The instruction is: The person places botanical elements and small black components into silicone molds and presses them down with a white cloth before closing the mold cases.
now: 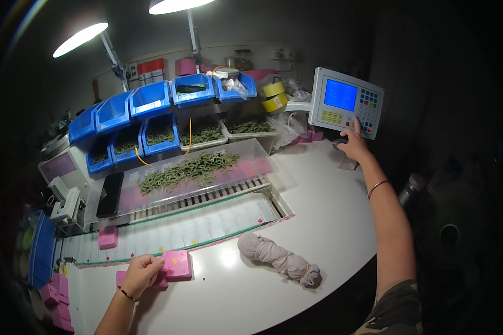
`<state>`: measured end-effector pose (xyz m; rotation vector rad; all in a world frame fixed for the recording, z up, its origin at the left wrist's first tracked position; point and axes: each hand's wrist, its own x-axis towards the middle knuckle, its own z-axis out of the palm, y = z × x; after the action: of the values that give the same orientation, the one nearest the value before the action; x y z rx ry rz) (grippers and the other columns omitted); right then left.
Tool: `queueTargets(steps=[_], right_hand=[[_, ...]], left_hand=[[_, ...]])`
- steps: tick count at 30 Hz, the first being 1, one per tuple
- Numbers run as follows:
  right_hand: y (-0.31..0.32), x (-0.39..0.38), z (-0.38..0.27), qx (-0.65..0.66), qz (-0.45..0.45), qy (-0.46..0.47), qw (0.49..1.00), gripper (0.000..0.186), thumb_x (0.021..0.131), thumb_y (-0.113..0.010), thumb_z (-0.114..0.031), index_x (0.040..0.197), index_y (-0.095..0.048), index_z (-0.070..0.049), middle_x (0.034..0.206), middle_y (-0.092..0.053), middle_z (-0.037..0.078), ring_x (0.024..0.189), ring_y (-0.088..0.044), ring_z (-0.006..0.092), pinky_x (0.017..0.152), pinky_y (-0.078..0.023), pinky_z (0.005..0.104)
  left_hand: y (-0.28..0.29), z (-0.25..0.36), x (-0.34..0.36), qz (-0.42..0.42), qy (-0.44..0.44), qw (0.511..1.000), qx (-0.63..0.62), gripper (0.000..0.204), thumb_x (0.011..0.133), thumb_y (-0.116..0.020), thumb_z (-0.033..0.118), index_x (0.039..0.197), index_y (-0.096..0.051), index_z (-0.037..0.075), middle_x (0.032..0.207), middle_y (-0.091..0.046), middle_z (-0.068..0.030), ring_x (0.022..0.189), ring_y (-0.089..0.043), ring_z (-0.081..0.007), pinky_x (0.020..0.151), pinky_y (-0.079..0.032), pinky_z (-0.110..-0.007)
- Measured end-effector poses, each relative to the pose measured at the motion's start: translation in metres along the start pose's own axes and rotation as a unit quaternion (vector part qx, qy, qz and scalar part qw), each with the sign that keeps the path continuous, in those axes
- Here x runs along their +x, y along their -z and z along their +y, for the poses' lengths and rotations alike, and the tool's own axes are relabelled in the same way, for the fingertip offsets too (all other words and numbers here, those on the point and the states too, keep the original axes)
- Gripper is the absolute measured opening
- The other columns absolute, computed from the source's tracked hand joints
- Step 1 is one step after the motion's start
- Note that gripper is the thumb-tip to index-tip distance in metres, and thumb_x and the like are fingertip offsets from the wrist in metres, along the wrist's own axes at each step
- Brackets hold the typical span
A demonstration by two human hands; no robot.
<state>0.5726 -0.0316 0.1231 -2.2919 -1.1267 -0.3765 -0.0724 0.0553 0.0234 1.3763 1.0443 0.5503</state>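
Note:
My right hand reaches up to a white control panel with a lit blue screen, index finger stretched out onto its lower keys, other fingers loosely bent, holding nothing visible. My left hand rests with curled, pinched fingers beside pink blocks on the white worktop; whether anything small is inside them is hidden. A pale, knotted cloth bundle lies between my arms.
Blue bins and trays sit under two lamps. Green twisted pieces and a black phone lie on a clear acrylic shelf above a slatted track carrying a pink block. A steel bottle stands at right.

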Motion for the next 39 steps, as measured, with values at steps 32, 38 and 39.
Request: queueTargets(steps=[32, 38, 39], right_hand=[[-0.003, -0.226, -0.178, 0.216, -0.199, 0.350, 0.890, 0.033, 0.078, -0.073, -0.005, 0.109, -0.063, -0.004, 0.142, -0.049, 0.017, 0.108, -0.062, 0.0257, 0.084, -0.052, 0.0334], [-0.009, -0.278, -0.204, 0.270, -0.268, 0.384, 0.842, 0.032, 0.077, -0.075, -0.005, 0.106, -0.062, -0.003, 0.139, -0.050, 0.020, 0.105, -0.062, 0.0300, 0.088, -0.053, 0.0375], [-0.008, -0.284, -0.210, 0.271, -0.257, 0.399, 0.838, 0.032, 0.077, -0.075, -0.004, 0.106, -0.062, -0.003, 0.137, -0.051, 0.020, 0.104, -0.062, 0.0307, 0.088, -0.053, 0.0373]], left_hand=[[-0.011, 0.011, 0.028, -0.055, -0.164, 0.850, 0.497, 0.074, 0.060, -0.086, 0.043, 0.117, -0.055, 0.007, 0.121, -0.048, -0.0142, 0.117, -0.042, -0.0330, 0.104, -0.032, -0.044], [-0.038, 0.006, 0.000, -0.012, -0.322, 0.863, 0.388, 0.061, 0.064, -0.087, 0.013, 0.110, -0.048, 0.006, 0.105, -0.057, -0.0155, 0.102, -0.056, -0.0354, 0.088, -0.047, -0.039], [-0.042, 0.006, -0.006, -0.008, -0.280, 0.900, 0.333, 0.059, 0.065, -0.085, 0.011, 0.111, -0.049, 0.005, 0.105, -0.059, -0.0156, 0.101, -0.058, -0.0350, 0.087, -0.048, -0.040]])
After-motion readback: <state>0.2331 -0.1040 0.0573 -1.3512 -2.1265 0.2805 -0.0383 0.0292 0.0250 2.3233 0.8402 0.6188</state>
